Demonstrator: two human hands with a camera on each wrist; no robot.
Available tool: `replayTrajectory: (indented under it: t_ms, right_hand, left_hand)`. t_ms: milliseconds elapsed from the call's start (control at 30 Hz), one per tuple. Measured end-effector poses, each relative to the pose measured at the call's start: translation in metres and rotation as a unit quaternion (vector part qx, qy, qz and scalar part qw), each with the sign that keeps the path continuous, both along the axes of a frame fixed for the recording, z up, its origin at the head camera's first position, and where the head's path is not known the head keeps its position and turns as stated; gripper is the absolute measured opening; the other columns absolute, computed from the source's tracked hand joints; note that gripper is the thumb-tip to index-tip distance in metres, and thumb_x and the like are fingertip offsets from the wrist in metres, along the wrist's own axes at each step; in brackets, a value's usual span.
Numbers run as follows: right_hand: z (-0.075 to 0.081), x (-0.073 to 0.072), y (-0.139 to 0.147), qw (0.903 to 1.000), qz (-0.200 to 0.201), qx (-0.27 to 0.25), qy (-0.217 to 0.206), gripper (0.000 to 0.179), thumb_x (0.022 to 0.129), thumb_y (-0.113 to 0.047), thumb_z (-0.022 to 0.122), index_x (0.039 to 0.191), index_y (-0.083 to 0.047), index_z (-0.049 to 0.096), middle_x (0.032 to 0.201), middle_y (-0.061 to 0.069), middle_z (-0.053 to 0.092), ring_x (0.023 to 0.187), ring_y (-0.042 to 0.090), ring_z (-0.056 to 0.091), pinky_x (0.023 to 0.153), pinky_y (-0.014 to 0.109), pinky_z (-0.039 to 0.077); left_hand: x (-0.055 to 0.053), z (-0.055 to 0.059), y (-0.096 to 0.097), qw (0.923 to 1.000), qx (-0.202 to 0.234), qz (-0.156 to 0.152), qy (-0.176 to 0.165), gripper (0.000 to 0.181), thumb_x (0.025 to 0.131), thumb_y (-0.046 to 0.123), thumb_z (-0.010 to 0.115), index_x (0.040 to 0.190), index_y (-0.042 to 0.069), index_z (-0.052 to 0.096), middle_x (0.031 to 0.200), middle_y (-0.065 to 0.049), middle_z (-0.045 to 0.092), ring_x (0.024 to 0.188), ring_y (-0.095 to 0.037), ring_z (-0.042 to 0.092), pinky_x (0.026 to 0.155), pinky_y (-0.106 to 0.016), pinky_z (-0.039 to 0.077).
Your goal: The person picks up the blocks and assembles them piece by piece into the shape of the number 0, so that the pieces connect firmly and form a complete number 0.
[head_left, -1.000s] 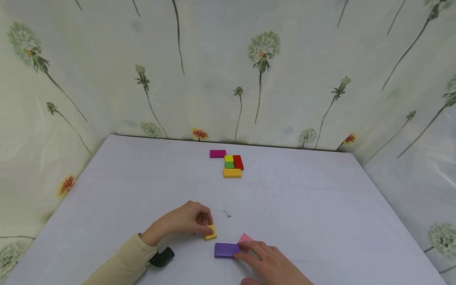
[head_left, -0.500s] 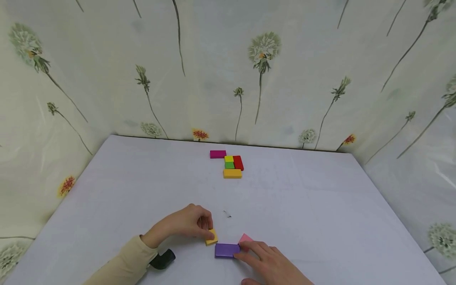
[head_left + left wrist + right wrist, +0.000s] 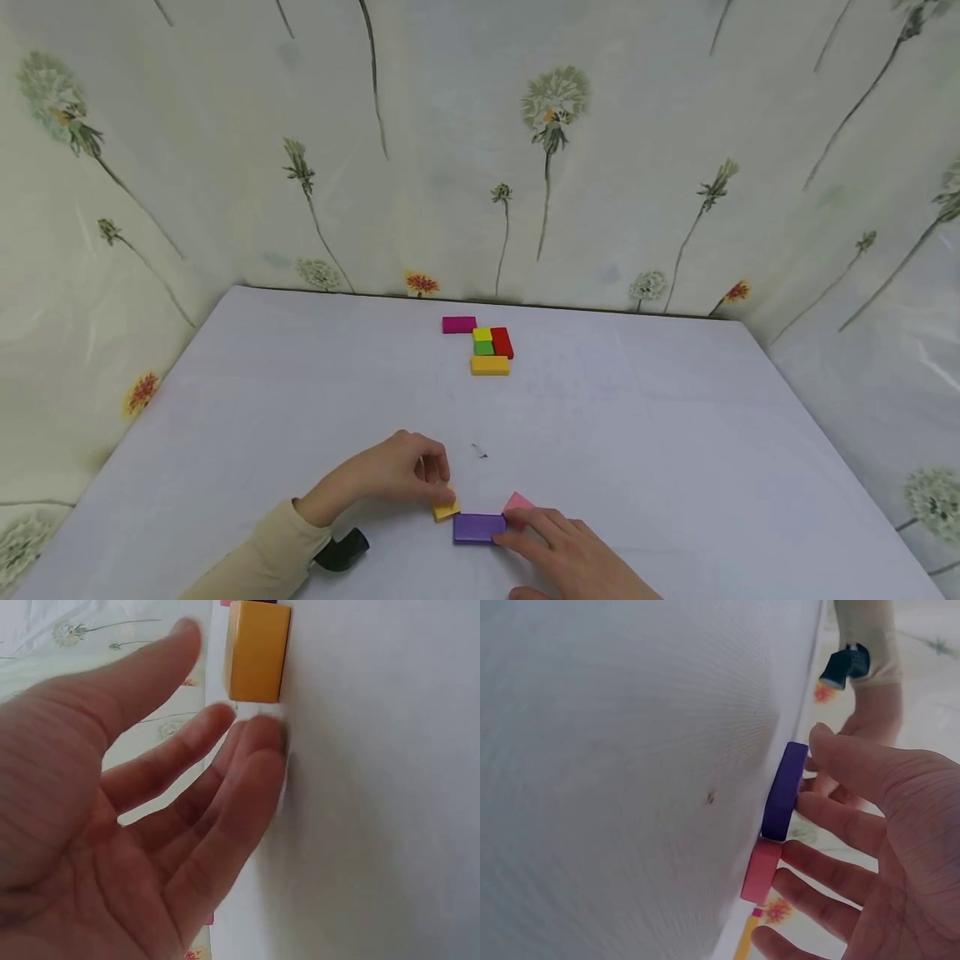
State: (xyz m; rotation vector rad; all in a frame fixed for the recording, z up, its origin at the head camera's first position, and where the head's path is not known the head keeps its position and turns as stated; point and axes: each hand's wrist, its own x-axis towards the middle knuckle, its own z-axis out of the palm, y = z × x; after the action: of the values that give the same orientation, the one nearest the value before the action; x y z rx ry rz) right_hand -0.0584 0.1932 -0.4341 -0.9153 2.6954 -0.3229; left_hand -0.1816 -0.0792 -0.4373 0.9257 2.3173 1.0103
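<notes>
In the head view, a small yellow block point(image 3: 447, 508) lies by the upper left corner of a purple block point(image 3: 479, 529). My left hand point(image 3: 397, 471) is over the yellow block; in the left wrist view its thumb and fingers are spread, and the yellow block point(image 3: 259, 652) stands just beyond the fingertips. My right hand point(image 3: 573, 554) lies at the purple block's right end with extended fingers. The right wrist view has the index fingertip against the purple block point(image 3: 784, 791) and other fingers by a pink block point(image 3: 761, 871), which touches the purple one. The hand partly covers the pink block in the head view.
Toward the table's far edge sit a magenta block point(image 3: 459, 325), a yellow-and-green pair point(image 3: 483, 342), a red block point(image 3: 502, 342) and an orange-yellow block point(image 3: 490, 366). A black strap-like device point(image 3: 342, 550) is at the left wrist. Flowered cloth point(image 3: 600, 192) hangs behind the white table point(image 3: 675, 433).
The small yellow block has come nearer me, down to the purple block's corner, with the left hand following slightly. The right hand, purple block and pink block have stayed in place.
</notes>
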Motion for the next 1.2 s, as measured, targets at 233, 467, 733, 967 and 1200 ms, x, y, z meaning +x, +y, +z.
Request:
replayTrajectory:
  t_ms: [233,467,733,967,1200]
  right_hand:
    - [0.000,0.000,0.000,1.0000,0.000,0.004,-0.006,0.056,0.095,-0.064,0.040,0.139,-0.030,0.052,0.142,-0.004,0.044,0.127,0.019,0.043,0.092,0.048,0.048]
    - [-0.001,-0.001,0.001,1.0000,0.001,0.001,-0.002,0.056,0.095,-0.064,0.040,0.138,-0.031,0.052,0.142,-0.003,0.044,0.127,0.019,0.044,0.091,0.048,0.048]
    - [-0.002,-0.001,0.001,0.9999,-0.005,-0.006,-0.010,0.056,0.095,-0.064,0.041,0.140,-0.031,0.051,0.143,-0.004,0.043,0.128,0.020,0.042,0.092,0.050,0.047]
    - [-0.003,0.000,0.002,0.9999,0.001,-0.010,-0.001,0.054,0.096,-0.063,0.041,0.140,-0.032,0.051,0.142,-0.004,0.043,0.126,0.019,0.043,0.089,0.047,0.048]
    - [-0.002,-0.001,0.002,0.9998,-0.002,-0.019,-0.006,0.053,0.097,-0.062,0.042,0.140,-0.033,0.051,0.142,-0.005,0.042,0.126,0.018,0.042,0.089,0.046,0.048]
  left_hand:
    - [0.009,0.005,-0.010,0.9954,0.034,0.035,0.082,0.016,0.090,0.036,0.071,0.089,0.020,0.067,0.079,0.012,0.059,0.074,-0.008,0.057,0.062,-0.024,0.049]
    - [0.044,-0.005,-0.011,0.9564,0.057,-0.043,0.283,0.022,0.093,0.033,0.068,0.106,0.016,0.072,0.106,0.010,0.062,0.093,-0.004,0.060,0.079,-0.018,0.050]
    - [0.070,-0.002,-0.008,0.9019,-0.027,-0.125,0.412,0.034,0.100,0.041,0.055,0.119,0.017,0.068,0.120,0.006,0.062,0.112,-0.009,0.055,0.092,-0.030,0.046]
    - [0.077,-0.005,-0.008,0.8998,-0.035,-0.146,0.410,0.035,0.099,0.041,0.055,0.120,0.016,0.068,0.121,0.006,0.061,0.112,-0.008,0.055,0.093,-0.031,0.045]
    - [0.077,-0.004,-0.010,0.9064,-0.085,-0.171,0.376,0.040,0.094,0.040,0.064,0.126,0.016,0.064,0.131,0.005,0.057,0.119,-0.009,0.052,0.093,-0.031,0.045]
